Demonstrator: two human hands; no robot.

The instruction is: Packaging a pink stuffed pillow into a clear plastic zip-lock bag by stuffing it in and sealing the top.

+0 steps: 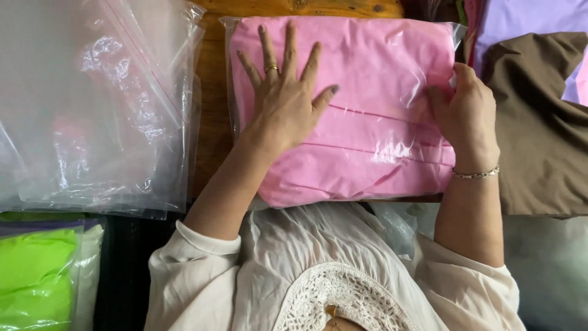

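stack of clear zip bags (92, 104) is lying upper left of frame; bagged lime-green cloth (33, 276) is sitting lower left. wooden table (211, 92) is showing betw. them & centre. left hand (285, 101) is pressing flat on the bagged pink cloth (373, 122) at top centre, fingers spread apart, ring on one. right hand (465, 113) is gripping the bag's right edge, fingers curled tog. on the plastic, bracelet on wrist. brown cloth (545, 129) is lying at right, lilac cloth (527, 18) above it.
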